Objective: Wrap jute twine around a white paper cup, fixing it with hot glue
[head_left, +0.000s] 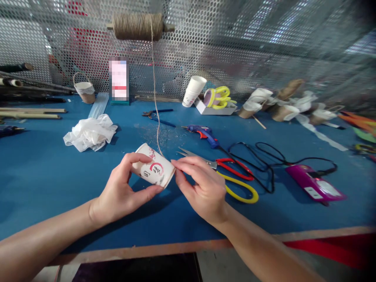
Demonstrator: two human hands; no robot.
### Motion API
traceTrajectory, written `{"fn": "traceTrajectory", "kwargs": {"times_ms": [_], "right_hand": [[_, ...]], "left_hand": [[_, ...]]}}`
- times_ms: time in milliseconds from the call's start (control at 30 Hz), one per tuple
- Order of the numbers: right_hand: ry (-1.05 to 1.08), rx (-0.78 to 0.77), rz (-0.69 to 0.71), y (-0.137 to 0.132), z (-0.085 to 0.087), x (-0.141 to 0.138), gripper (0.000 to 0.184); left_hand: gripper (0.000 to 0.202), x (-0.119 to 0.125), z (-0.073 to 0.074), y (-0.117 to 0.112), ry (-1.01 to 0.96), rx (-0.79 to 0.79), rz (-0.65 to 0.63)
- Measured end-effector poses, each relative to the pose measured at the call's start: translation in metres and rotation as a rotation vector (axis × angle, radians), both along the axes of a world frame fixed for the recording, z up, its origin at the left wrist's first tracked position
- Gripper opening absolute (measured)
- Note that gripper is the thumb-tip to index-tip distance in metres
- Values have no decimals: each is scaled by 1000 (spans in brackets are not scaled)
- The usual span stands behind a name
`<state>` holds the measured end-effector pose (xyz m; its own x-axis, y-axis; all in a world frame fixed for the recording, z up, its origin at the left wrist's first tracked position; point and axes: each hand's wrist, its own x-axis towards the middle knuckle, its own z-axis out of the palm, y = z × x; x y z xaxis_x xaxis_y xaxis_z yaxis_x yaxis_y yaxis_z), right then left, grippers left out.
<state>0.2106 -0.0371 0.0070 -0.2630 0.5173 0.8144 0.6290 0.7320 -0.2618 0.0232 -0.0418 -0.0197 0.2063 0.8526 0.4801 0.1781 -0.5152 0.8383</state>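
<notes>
Perforated metal panel (199, 51) rises behind your blue tabletop (44, 168). Your left grip (113, 196) curls around a printed paper cup (151, 169), fingers over the top, thumb underneath; your right grip (204, 188) has thumb and forefinger drawn close at the cup's right end, but I cannot tell whether they pinch the strand there. Scissors (246, 196), one handle red, one yellow, lie beyond your right hand, which partly hides them; blades point left. Twine spool (135, 27) sits on a wooden rod before the panel, high and left of centre. Purple power strip (311, 182) to your right; crumpled white plastic (91, 132) to your left. Cup itself: tilted, raised over the tabletop between your hands, tan edging along its right end. Blue glue gun (205, 135) rests past the scissors, nose leftward. Pliers (158, 116) farther back. Thinnest: the twine strand (154, 84), running from spool down to the cup.
</notes>
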Motion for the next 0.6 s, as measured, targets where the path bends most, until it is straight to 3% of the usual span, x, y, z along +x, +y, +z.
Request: {"fn": "traceTrajectory", "kwargs": {"times_ms": [267, 400, 467, 533, 600], "right_hand": [[92, -64, 73, 1, -2, 1, 22], [60, -55, 98, 7, 0, 7, 20], [39, -62, 124, 11, 1, 11, 18], [7, -80, 181, 14, 1, 14, 19], [-36, -95, 250, 16, 1, 15, 19]], "left_hand": [[47, 2, -5, -5, -45, 112, 43], [53, -5, 1, -2, -34, 79, -26], [50, -10, 13, 4, -65, -83, -136], [37, -14, 27, 11, -162, -376, -275], [43, -15, 38, 18, -272, -681, -360]]}}
